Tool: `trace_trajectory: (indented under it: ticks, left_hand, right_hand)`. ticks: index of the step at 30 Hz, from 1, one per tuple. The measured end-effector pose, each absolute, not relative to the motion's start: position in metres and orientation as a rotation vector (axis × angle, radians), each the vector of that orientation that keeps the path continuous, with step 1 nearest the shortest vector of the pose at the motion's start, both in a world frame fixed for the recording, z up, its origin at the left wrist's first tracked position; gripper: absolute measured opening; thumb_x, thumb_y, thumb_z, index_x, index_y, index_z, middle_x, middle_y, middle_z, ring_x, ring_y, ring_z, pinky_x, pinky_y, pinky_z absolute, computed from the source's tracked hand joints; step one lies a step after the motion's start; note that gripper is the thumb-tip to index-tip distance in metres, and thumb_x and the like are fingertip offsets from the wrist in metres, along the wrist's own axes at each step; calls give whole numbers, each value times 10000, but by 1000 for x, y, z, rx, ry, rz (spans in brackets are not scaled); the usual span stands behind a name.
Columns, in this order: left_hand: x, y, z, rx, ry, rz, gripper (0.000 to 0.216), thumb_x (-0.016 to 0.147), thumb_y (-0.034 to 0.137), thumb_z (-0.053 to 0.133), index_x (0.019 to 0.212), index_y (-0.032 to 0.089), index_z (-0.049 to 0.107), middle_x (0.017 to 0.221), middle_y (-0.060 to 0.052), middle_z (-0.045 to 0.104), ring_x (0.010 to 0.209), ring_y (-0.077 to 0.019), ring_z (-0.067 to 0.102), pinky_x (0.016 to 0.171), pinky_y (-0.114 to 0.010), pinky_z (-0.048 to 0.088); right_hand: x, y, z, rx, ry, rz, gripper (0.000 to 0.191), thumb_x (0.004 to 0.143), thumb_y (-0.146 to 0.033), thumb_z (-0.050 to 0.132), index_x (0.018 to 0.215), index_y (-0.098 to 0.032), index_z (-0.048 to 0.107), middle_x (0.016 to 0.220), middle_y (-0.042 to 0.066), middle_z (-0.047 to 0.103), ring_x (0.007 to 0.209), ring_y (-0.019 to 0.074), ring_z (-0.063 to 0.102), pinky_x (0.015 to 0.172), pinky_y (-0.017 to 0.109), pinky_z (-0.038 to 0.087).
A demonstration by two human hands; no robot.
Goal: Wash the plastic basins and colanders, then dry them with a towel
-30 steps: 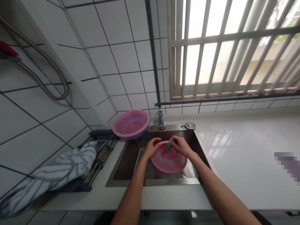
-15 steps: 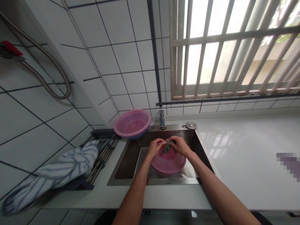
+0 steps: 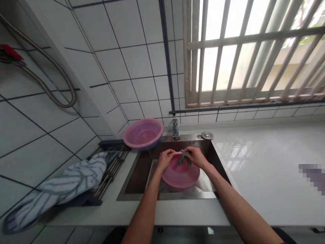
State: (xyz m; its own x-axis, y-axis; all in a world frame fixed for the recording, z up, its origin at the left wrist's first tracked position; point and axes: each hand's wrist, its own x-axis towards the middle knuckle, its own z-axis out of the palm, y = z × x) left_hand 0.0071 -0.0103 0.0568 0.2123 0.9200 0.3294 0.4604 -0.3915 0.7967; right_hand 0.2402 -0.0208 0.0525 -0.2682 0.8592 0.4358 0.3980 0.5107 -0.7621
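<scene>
Gripping one pink basin (image 3: 180, 179) with left hand (image 3: 165, 160), one green cloth (image 3: 181, 159) with right hand (image 3: 197, 158).

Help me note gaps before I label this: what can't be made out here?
All in the head view:
Green cloth: full shape, partly covered by the right hand.
Sink floor under the nearer pink basin: hidden by that basin.
Metal hose: upper end, cut off by the left edge.
Purple patch: true shape, pixelated and cut off by the right edge.
</scene>
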Motion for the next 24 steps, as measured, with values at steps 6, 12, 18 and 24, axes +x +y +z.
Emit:
trace_trajectory:
  ticks: [6,12,18,24]
  left_hand:
    - [9,-7,52,1912,1267,1134,265,886,450,689,914,202,778,958,-81,803,910,-247,735,852,-328,534]
    - [20,-13,55,1971,1214,1068,228,890,413,677,890,210,780,941,-68,803,918,-239,734,875,-322,527]
    - [-14,5,52,1752,1320,1278,338,861,516,686,913,189,755,964,-90,800,932,-256,737,910,-365,556]
    - [-24,11,42,1737,1360,1284,384,871,560,664,939,184,704,970,-85,770,939,-240,724,920,-364,560]
  right_hand:
    - [247,-19,49,-1063,-1819,644,180,855,-145,650,936,-230,786,956,27,795,885,206,727,842,288,513]
    - [237,-22,52,-990,-1897,649,210,860,-138,640,976,-233,786,975,30,786,913,201,720,842,277,505]
    - [260,-12,47,-1124,-1761,650,147,864,-229,620,930,-215,751,785,6,731,648,157,601,646,247,461]
    - [267,-11,46,-1139,-1667,693,135,852,-261,605,925,-207,705,798,12,726,609,143,570,614,241,447]
